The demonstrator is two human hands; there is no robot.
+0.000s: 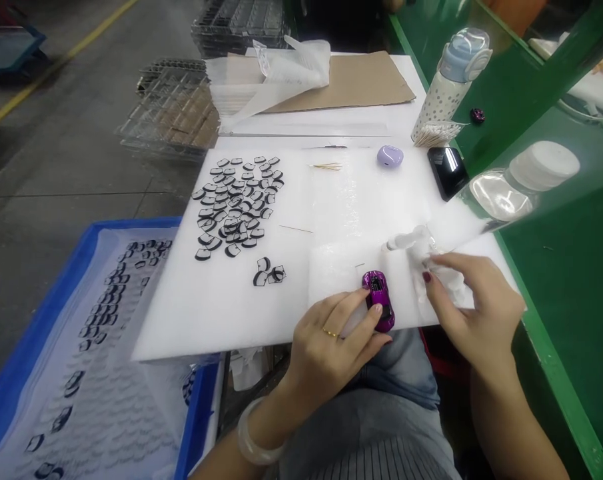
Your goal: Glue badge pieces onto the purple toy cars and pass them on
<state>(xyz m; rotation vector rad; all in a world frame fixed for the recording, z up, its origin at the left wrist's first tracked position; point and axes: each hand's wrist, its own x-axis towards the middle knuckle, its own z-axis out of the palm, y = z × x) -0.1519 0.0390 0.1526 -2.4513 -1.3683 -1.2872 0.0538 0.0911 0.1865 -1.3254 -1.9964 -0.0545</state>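
A small purple toy car (380, 298) lies on the white foam sheet (261, 313) near its front edge. My left hand (331, 343) rests beside it, fingers curled around the car's side and thumb touching it. My right hand (474, 307) is closed over a crumpled piece of clear plastic wrap (421, 257) just right of the car. Several small black-and-white curved parts (236, 203) are heaped on the foam's far left, with a few loose ones (270, 273) nearer me.
A blue tray (31, 347) at the left holds rows of the same parts. At the back stand a dotted bottle (451, 83), a lilac case (390, 157), a black phone (447, 172), cardboard (361, 80) and a clear bottle (521, 183) on the green bench.
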